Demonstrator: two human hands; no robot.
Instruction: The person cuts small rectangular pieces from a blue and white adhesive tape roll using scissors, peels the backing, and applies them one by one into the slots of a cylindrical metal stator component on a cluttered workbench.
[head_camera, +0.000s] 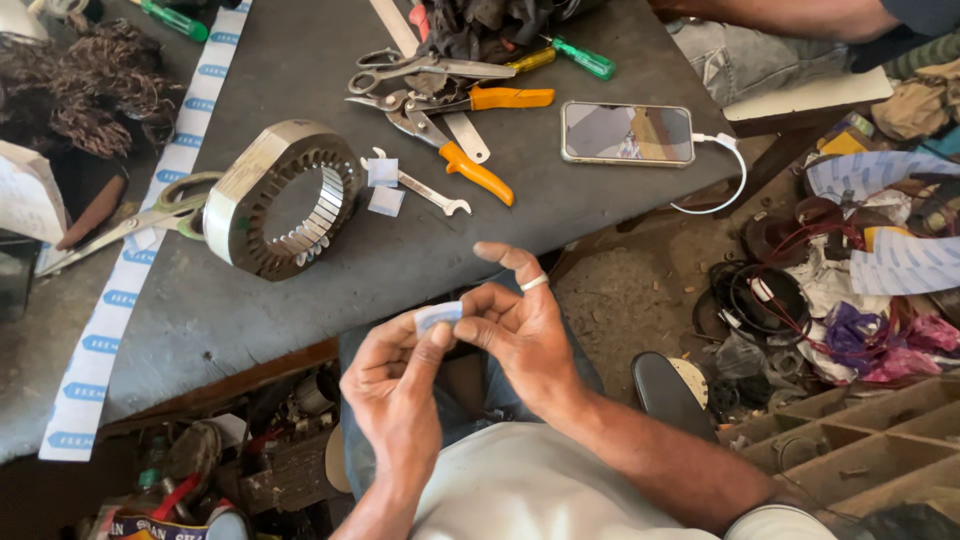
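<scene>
White insulating paper, a small folded slip (438, 316), sits pinched between both hands just below the bench edge, at the middle of the view: the left hand (395, 385) closes thumb and fingertips on its lower side, and the right hand (520, 330), a pale ring on one finger, grips its right end with the index finger lifted straight. Wooden compartments (860, 450) at 4 o'clock hold only dust and scraps as far as can be seen, and a cluttered crate (280, 470) at 7 o'clock holds bottles and odd parts too jumbled to tell apart. On the dark grey bench (300, 280), a slotted metal stator core (285, 200) stands on its side at 10 o'clock, some slots already lined with white slips; scissors (130, 225) lie touching its left side over a long strip of printed white paper (110, 310). At 12 o'clock lie orange-handled pliers (450, 150), a second pair of scissors (420, 70), a small spanner (430, 192) with two cut paper pieces (384, 186) beside it, and a green screwdriver (580, 58). A phone (627, 133) on a white cable lies at 1 o'clock. Another person's arm (780, 15) crosses the top right corner. Coiled wires and rags (800, 290) litter the dirt floor at 3 o'clock.
</scene>
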